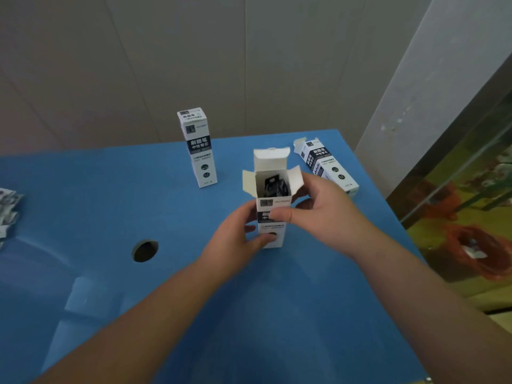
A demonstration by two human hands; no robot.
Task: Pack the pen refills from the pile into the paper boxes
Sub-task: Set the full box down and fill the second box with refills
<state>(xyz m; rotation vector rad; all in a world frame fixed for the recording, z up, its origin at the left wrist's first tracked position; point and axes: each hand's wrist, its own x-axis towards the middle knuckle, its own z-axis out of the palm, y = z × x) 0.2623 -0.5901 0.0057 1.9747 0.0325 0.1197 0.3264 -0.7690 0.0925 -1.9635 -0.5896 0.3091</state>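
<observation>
An upright white paper box (273, 202) with black print stands on the blue table (110, 206), its top flaps open and dark refill packets (273, 187) showing inside. My left hand (239, 231) grips its lower left side. My right hand (318, 209) holds its upper right side, thumb across the front. A closed box (198, 148) stands upright behind to the left. Another box (327, 164) lies on its side behind my right hand, one end flap open. The pile of refill packets (8, 212) sits at the table's far left edge, partly cut off.
A round hole (145, 250) is cut in the tabletop left of my left forearm. The table's right edge drops to a floor with an orange object (482, 250). A grey wall stands behind the table.
</observation>
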